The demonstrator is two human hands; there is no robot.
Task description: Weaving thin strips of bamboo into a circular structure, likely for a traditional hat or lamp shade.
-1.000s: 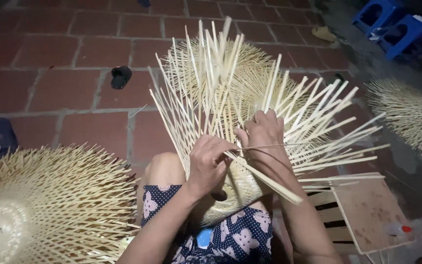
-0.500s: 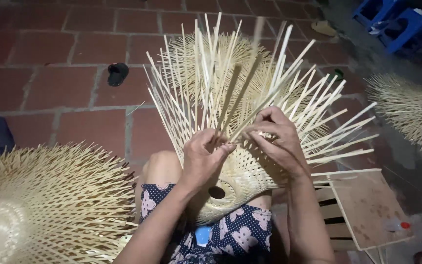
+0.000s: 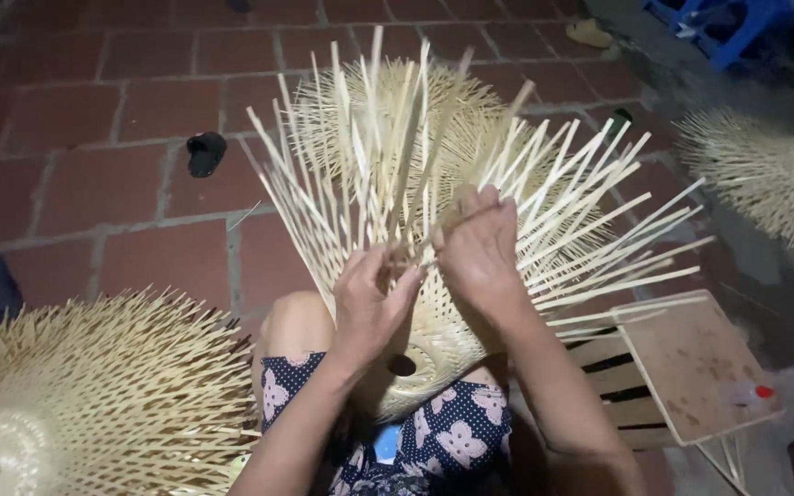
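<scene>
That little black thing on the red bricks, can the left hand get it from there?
Probably not. The left hand is pinching strips on the half-woven basket in the lap, and the black thing lies well beyond the knee on the brick floor. Nothing blocks it; it just looks too far.

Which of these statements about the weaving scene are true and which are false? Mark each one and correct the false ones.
1. Both hands, the left hand and the right hand, are on the half-woven bamboo basket. True.
2. The basket rests on a table. False: it sits on the person's lap.
3. The floor is of red brick tiles. True.
4. A finished piece with spiky strips lies at the lower left. True.
5. The stool at the top right is red. False: it is blue.
</scene>
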